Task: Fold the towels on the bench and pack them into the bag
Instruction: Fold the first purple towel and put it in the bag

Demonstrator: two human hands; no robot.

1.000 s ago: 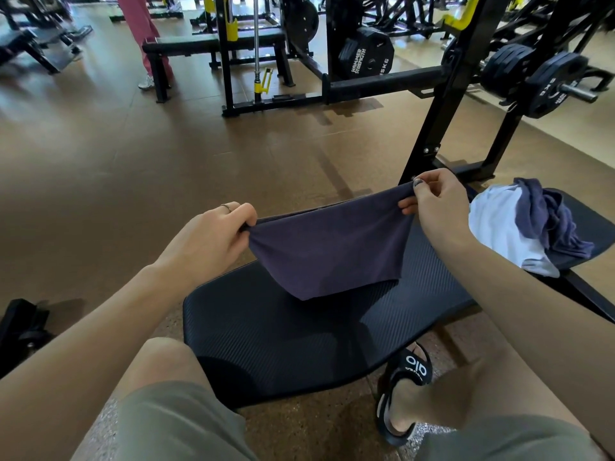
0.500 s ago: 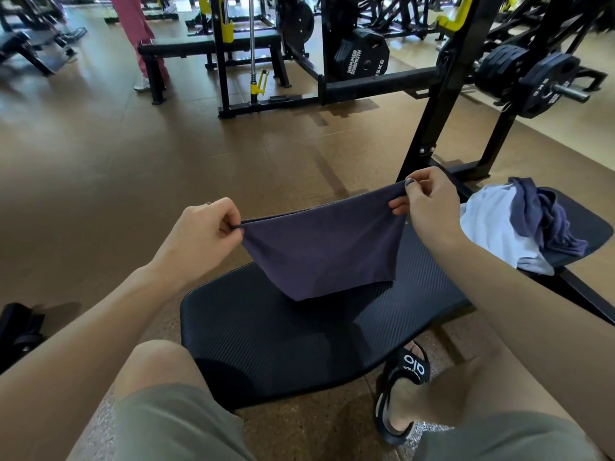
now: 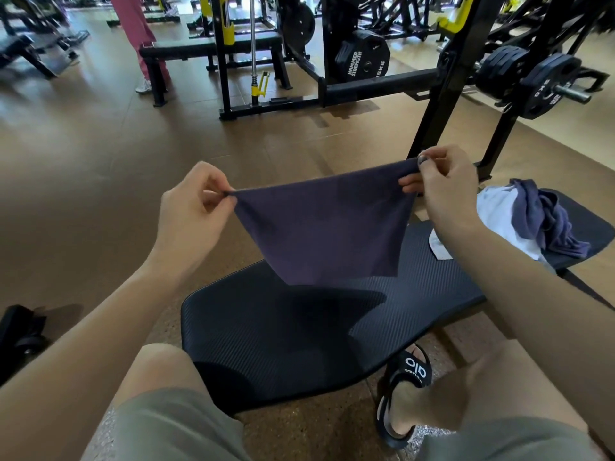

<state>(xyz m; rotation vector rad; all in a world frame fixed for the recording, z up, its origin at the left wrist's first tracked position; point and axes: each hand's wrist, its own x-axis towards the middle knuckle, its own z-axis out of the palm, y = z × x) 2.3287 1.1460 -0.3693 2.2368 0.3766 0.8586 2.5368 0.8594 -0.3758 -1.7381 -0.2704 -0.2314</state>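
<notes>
A dark purple towel (image 3: 327, 227) hangs stretched in the air above the black ribbed bench (image 3: 299, 334). My left hand (image 3: 193, 211) pinches its left top corner. My right hand (image 3: 439, 184) pinches the right top corner, slightly higher. The towel's lower edge dangles just above the bench pad. At the bench's far right end lies a white towel (image 3: 496, 217) with a crumpled blue-purple towel (image 3: 545, 221) on top of it. A black object (image 3: 20, 331) sits on the floor at the left edge; I cannot tell whether it is the bag.
My knees in grey-green shorts flank the bench's near end, and a black slide sandal (image 3: 404, 390) rests on the floor beneath. A black rack upright (image 3: 446, 78) and weight plates (image 3: 545, 81) stand behind. A person in pink trousers (image 3: 136, 31) stands far left by another bench (image 3: 206, 49).
Both hands have lifted the towel higher off the bench and pulled it tauter. My left hand's grip shifted from a closed fist to a fingertip pinch on the corner.
</notes>
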